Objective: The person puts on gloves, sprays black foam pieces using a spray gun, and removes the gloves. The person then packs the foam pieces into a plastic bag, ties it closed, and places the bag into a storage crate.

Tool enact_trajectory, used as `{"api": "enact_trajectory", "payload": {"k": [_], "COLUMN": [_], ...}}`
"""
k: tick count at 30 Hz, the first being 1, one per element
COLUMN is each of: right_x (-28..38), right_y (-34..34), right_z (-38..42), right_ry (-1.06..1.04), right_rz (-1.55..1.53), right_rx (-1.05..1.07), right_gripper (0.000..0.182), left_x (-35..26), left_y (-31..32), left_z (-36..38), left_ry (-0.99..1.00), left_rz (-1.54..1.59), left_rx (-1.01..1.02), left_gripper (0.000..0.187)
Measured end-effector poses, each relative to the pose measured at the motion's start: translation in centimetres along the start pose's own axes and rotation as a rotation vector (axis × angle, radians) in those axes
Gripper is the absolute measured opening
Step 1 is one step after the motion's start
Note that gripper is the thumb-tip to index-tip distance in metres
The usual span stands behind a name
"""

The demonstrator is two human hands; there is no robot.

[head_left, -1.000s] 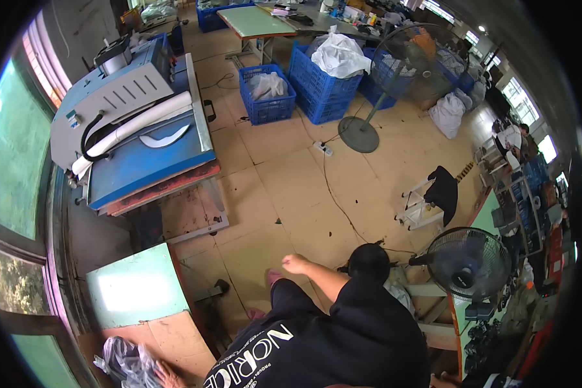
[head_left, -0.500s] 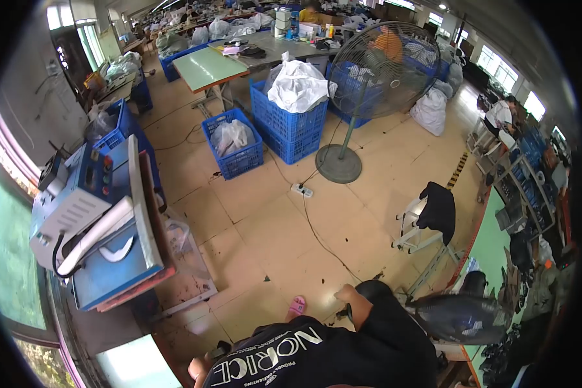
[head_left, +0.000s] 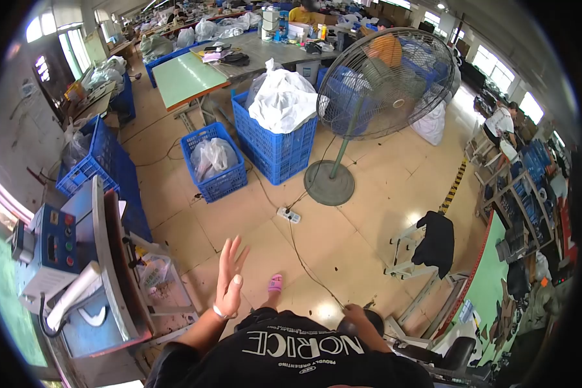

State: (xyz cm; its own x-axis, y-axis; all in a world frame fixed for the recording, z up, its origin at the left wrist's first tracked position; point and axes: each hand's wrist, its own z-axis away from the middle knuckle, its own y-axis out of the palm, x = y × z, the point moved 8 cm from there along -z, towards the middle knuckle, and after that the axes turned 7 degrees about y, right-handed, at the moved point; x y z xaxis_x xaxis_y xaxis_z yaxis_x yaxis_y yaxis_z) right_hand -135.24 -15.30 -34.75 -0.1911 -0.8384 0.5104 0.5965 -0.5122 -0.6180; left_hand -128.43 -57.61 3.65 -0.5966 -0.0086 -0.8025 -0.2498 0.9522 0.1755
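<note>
My left hand (head_left: pixel 227 284) is raised over the floor, open, its fingers stretched upward and a pale band at the wrist. It touches nothing. The nearest things are the blue press-like machine (head_left: pixel 55 249) to the left and my foot in a pink sandal (head_left: pixel 275 282) to the right. My right hand (head_left: pixel 354 315) is low in front of my body, beside a dark rounded shape (head_left: pixel 374 319) that may be my knee. Its fingers are too small and partly hidden to make out. My black shirt (head_left: pixel 284 362) with white lettering fills the bottom.
A standing fan (head_left: pixel 330 182) is ahead, beside stacked blue crates (head_left: pixel 275 152) and a smaller crate (head_left: pixel 216 184) with a plastic bag. A power strip (head_left: pixel 289 215) and cable lie on the floor. On the right are a stool draped in black (head_left: pixel 434 242) and a green table (head_left: pixel 491 258).
My left hand has risen from the bottom edge to open in front of me. My right hand is lower in view. The view has shifted, and the machine sits further left and lower.
</note>
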Motion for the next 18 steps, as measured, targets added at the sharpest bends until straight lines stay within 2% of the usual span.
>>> {"api": "enact_trajectory", "payload": {"k": [1, 2, 3, 5, 7, 9, 11, 12, 13, 18], "right_x": [-3.6, -4.9, -11.1, -12.9, -13.9, -14.2, -14.0, -13.1, -12.5, -12.6], "right_y": [-0.4, -0.3, -1.7, -7.2, -8.8, -7.8, -5.7, -4.7, -4.2, -6.7], "right_z": [-1.9, -1.6, -2.6, 3.5, 4.2, 4.1, 2.9, 2.2, 1.4, -4.7], "right_ry": [0.102, -0.228, 0.007, 0.880, 0.813, 0.828, 0.814, 0.838, 0.840, 0.755], "right_rz": [0.429, 0.986, 0.845, -0.480, -0.681, -0.822, -0.993, -1.119, -1.114, -0.864], "right_rx": [0.060, 0.113, 0.123, -0.165, -0.409, -0.432, -0.391, -0.263, -0.200, -0.119], "right_gripper": [0.030, 0.025, 0.019, 0.016, 0.020, 0.018, 0.017, 0.016, 0.017, 0.023], "left_x": [-1.2, -2.3, -3.7, -7.8, -11.1, -10.9, -11.2, -10.3, -9.0, -3.2], "left_y": [1.8, 3.7, 5.5, 8.9, 11.2, 11.8, 14.6, 15.7, 16.6, 23.0], "left_z": [-4.5, -8.2, -11.5, -16.3, -20.1, -21.8, -26.2, -27.2, -27.8, -30.8], "left_ry": [0.118, 0.207, 0.296, 0.476, 0.866, 0.802, 0.477, 0.438, 0.416, 0.375], "left_rz": [0.093, 0.172, 0.250, 0.576, 0.924, 0.920, 1.071, 1.053, 1.054, 1.112], "left_rx": [0.048, 0.094, 0.136, 0.231, 0.212, 0.319, 0.532, 0.568, 0.575, 0.578], "left_gripper": [0.082, 0.085, 0.087, 0.089, 0.091, 0.071, 0.051, 0.057, 0.058, 0.058]}}
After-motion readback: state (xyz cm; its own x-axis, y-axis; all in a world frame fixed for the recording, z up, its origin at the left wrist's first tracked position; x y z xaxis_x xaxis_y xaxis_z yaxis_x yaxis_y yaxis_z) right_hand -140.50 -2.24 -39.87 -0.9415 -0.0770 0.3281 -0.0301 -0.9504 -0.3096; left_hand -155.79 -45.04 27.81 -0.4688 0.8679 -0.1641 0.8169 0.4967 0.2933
